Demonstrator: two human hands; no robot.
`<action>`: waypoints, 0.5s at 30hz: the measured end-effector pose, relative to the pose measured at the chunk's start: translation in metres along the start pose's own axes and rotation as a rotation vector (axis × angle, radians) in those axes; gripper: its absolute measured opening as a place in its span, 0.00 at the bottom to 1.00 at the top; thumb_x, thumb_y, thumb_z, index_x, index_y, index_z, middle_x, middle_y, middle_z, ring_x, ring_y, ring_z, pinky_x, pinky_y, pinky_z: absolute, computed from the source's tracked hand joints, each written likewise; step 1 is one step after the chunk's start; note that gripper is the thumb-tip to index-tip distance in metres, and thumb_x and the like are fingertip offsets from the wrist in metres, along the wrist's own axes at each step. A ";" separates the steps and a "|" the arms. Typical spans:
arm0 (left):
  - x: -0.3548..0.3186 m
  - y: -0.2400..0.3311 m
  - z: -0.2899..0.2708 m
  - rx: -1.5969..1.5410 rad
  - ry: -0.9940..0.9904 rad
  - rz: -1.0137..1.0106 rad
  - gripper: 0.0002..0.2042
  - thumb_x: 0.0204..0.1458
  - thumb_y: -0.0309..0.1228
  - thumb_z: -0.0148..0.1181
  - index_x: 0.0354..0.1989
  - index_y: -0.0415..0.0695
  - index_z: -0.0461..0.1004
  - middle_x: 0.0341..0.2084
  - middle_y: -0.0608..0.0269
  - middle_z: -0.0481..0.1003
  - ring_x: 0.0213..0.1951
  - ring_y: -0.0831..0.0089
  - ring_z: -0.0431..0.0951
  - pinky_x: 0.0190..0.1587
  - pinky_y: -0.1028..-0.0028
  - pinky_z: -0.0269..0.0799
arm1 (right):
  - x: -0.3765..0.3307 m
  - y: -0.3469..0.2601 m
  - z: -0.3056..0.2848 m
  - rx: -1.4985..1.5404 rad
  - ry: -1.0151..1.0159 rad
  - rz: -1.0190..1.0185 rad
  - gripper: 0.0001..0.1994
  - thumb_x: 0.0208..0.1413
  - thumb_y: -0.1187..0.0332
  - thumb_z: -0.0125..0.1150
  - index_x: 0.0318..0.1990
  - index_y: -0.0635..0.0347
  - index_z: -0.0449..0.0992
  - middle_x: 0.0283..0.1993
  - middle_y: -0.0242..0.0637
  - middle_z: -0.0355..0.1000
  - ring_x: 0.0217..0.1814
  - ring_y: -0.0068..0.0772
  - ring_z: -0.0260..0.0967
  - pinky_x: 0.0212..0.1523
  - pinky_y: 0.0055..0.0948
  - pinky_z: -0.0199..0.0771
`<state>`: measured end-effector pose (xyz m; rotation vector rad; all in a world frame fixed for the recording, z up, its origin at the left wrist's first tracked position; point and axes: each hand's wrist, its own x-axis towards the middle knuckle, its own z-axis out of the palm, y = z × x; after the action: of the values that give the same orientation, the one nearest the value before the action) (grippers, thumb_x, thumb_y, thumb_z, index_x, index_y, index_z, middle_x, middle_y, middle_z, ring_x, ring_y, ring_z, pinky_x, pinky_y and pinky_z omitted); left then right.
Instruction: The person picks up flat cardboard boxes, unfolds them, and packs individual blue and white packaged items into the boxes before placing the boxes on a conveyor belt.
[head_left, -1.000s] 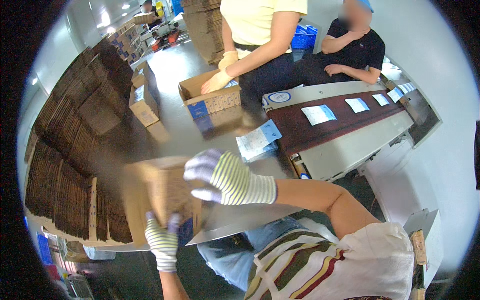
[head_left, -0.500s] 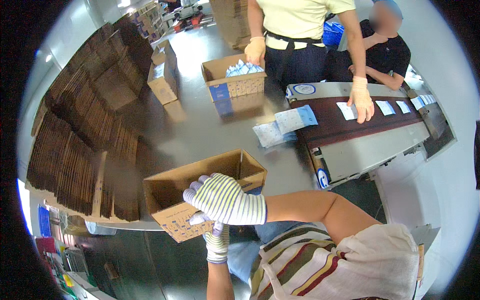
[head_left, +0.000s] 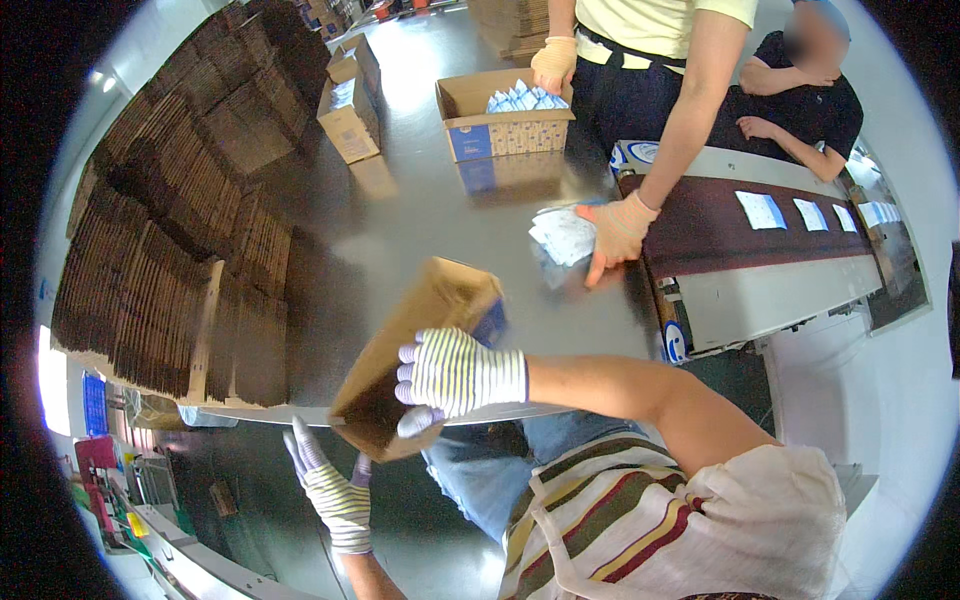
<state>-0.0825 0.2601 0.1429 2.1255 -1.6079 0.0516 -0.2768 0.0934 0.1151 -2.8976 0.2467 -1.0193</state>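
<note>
An open cardboard box (head_left: 400,330) is tilted at the near edge of the metal table, its inside bare where it shows. My right hand (head_left: 460,375), in a striped glove, grips the box's near side wall, thumb outside and fingers over the rim. My left hand (head_left: 335,495), gloved alike, is raised beside the box's lower left corner with fingers and thumb spread; whether its thumb touches the box I cannot tell. Farther right, a co-worker's gloved hand (head_left: 622,232) holds white-and-blue packets (head_left: 563,237) above the table, smeared by motion.
Stacks of flattened cardboard (head_left: 150,260) line the left. A box of packets (head_left: 510,138) stands ahead under the co-worker's other hand, with another filled box (head_left: 350,112) to its left. A dark red conveyor belt (head_left: 720,235) carries packets on the right. A second person (head_left: 800,100) sits beyond it.
My left hand has let go of the box and moved down left, fingers spreading. The box has turned and tilted in my right hand. The co-worker's hand has left the belt and picked up packets.
</note>
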 end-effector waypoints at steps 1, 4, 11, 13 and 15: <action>0.010 0.006 -0.007 0.146 -0.026 0.222 0.36 0.46 0.45 0.60 0.63 0.45 0.56 0.63 0.48 0.55 0.65 0.43 0.49 0.63 0.51 0.49 | 0.006 0.009 -0.002 0.034 -0.039 -0.058 0.22 0.48 0.42 0.50 0.19 0.51 0.69 0.18 0.31 0.60 0.33 0.35 0.63 0.36 0.38 0.64; 0.022 0.025 0.003 0.315 -0.165 0.657 0.33 0.43 0.51 0.61 0.55 0.44 0.63 0.62 0.53 0.57 0.63 0.36 0.50 0.63 0.45 0.45 | 0.005 0.028 -0.009 0.175 0.111 0.098 0.11 0.49 0.56 0.56 0.25 0.53 0.71 0.28 0.32 0.64 0.41 0.39 0.62 0.43 0.40 0.63; 0.035 0.050 0.048 0.049 0.033 0.807 0.22 0.40 0.50 0.61 0.14 0.44 0.65 0.16 0.57 0.67 0.40 0.54 0.73 0.58 0.48 0.60 | -0.013 0.030 0.003 0.387 0.298 0.444 0.10 0.56 0.63 0.49 0.43 0.52 0.73 0.66 0.46 0.53 0.70 0.53 0.44 0.69 0.47 0.40; 0.029 0.051 0.055 -0.014 0.102 0.756 0.20 0.39 0.49 0.64 0.18 0.45 0.65 0.19 0.59 0.67 0.35 0.59 0.72 0.57 0.50 0.62 | -0.012 0.031 0.004 0.551 0.328 0.483 0.10 0.57 0.64 0.49 0.44 0.51 0.72 0.67 0.46 0.51 0.71 0.54 0.40 0.69 0.46 0.39; 0.022 0.051 0.062 -0.126 0.202 0.692 0.17 0.46 0.44 0.59 0.20 0.46 0.62 0.20 0.59 0.65 0.34 0.60 0.71 0.57 0.48 0.62 | -0.009 0.030 0.006 0.634 0.333 0.461 0.10 0.56 0.66 0.50 0.44 0.51 0.72 0.67 0.46 0.51 0.71 0.54 0.41 0.69 0.45 0.39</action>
<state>-0.1381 0.2056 0.1122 1.3380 -2.0701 0.3622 -0.2843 0.0650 0.1017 -1.9823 0.4759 -1.2043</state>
